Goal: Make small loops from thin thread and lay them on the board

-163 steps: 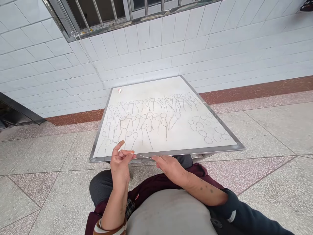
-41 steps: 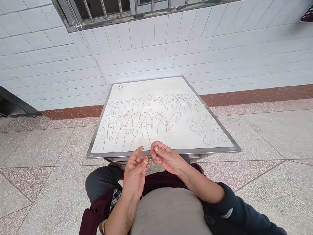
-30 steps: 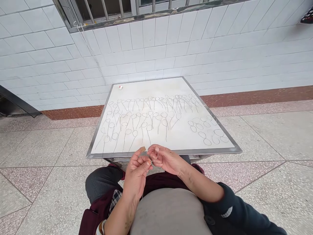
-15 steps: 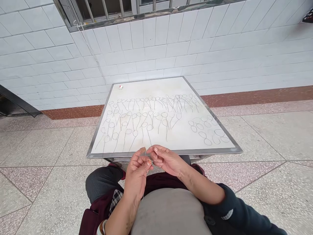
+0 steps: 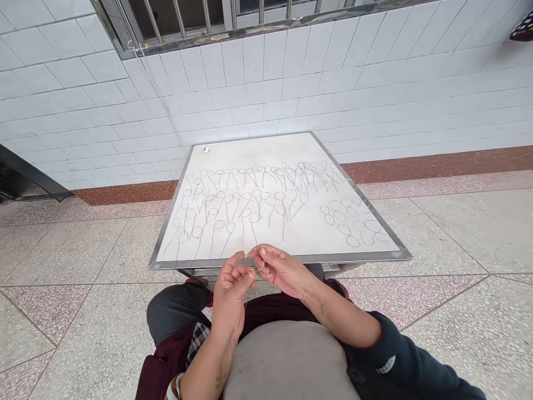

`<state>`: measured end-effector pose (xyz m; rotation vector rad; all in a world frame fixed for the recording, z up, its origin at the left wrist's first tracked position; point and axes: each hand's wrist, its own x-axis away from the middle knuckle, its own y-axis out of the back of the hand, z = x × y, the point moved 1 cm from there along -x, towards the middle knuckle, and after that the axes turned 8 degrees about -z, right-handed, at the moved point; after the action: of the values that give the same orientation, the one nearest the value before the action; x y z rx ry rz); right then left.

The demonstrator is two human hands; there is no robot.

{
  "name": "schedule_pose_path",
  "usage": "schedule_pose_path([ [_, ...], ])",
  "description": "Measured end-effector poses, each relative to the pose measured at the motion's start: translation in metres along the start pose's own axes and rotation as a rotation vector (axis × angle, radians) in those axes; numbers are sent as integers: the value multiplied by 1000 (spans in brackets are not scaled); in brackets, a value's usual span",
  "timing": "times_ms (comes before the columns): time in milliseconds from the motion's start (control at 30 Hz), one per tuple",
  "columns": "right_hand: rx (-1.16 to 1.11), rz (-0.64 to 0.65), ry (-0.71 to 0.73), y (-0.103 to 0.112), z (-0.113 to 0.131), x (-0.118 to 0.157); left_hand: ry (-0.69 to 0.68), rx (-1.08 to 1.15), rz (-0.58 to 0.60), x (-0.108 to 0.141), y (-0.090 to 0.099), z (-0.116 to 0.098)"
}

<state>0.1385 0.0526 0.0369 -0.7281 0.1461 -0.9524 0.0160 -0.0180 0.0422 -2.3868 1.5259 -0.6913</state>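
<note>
Close together above the table's near edge, both my hands work on one thin wire loop (image 5: 260,269). My left hand (image 5: 233,286) pinches the loop's lower left side between thumb and fingers, and a fine tail hangs beneath it. The fingertips of my right hand (image 5: 285,271) are closed on the loop's right and upper side. Ahead of my hands, rows of thin wire loops with long tails (image 5: 230,227) lie on the white table (image 5: 303,241). Several wire rings without visible tails (image 5: 353,241) lie at its right side.
A small white and red object (image 5: 206,150) sits near the table's far left corner. Metal edging (image 5: 375,256) frames the tabletop. Behind it stands a white tiled wall (image 5: 266,100) with a barred window (image 5: 208,19). My knee (image 5: 179,311) is below the table's near left edge.
Both hands have shifted slightly left and up with the wire loop between them. The fingertips have come a little closer together. The wires on the table lie as before.
</note>
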Motion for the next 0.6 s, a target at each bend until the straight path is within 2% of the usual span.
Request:
schedule_pose_path([
  [267, 100, -35, 58, 2, 0, -10, 37, -19, -77, -6, 4, 7],
  [400, 136, -89, 105, 5, -1, -10, 43, 45, -144, -12, 3, 6],
  [600, 538, -78, 174, 4, -21, -3, -34, 218, -223, -23, -7, 2],
])
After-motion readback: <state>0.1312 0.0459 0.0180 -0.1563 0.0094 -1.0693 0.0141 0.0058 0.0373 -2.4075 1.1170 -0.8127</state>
